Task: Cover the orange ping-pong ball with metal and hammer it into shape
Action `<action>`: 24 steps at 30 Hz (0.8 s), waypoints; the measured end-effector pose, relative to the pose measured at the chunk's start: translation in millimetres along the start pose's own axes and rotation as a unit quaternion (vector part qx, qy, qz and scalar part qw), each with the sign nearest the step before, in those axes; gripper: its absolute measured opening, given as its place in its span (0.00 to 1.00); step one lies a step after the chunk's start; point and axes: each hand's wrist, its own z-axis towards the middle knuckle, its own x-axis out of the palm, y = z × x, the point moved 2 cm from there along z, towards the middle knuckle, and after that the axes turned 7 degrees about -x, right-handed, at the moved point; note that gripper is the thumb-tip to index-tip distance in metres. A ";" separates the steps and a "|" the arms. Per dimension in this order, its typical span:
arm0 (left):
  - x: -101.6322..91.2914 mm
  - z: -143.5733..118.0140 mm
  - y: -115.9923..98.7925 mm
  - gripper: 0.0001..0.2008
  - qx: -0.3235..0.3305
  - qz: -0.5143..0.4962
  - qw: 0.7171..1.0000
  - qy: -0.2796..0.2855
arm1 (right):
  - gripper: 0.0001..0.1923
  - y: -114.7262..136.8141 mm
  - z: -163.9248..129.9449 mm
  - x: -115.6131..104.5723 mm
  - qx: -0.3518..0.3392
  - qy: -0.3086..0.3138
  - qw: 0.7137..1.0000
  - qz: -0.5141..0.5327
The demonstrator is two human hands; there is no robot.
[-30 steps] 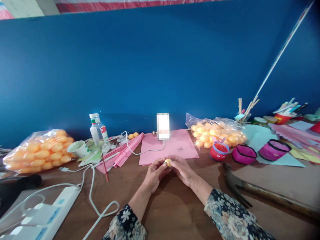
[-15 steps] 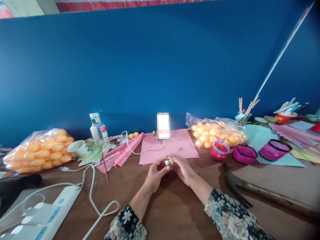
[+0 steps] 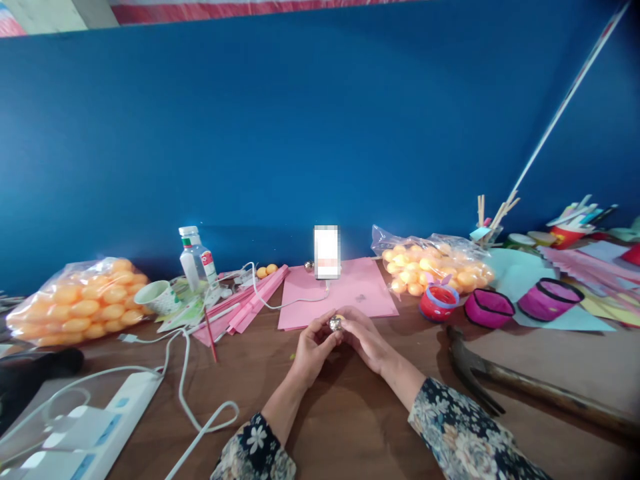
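Over the brown table (image 3: 350, 413), both hands' grip pinches what looks like a small silvery ball (image 3: 335, 324).

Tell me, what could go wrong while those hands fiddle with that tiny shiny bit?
The small shiny piece, pinched between the left hand and right hand, could slip and roll across the wooden table. The hammer lies close by the right forearm, so an elbow might knock it. The white cable loops near the left sleeve and could snag.
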 end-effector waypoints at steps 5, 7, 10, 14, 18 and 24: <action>-0.6 0.7 1.4 0.23 0.014 0.025 1.000 0.014 | 0.08 -1.1 0.4 -2.3 0.005 -0.001 1.000 -0.004; -0.3 0.6 0.2 0.22 0.026 0.043 0.999 0.017 | 0.08 -1.9 -0.1 -3.9 0.004 -0.006 1.000 -0.008; -0.1 0.2 -1.1 0.22 0.031 0.050 0.998 0.018 | 0.08 -2.5 -0.8 -4.7 0.006 -0.009 1.000 -0.010; -0.4 0.4 0.7 0.23 0.011 0.037 0.999 0.014 | 0.08 -2.5 -0.3 -3.4 0.004 -0.003 1.000 -0.006; 0.2 1.1 1.9 0.23 0.035 0.032 0.999 0.015 | 0.09 -4.4 0.2 -4.7 -0.002 -0.003 1.000 -0.024; 1.3 1.4 -1.3 0.24 0.038 0.024 0.999 0.007 | 0.12 -8.1 2.3 -6.1 -0.001 -0.017 0.999 -0.031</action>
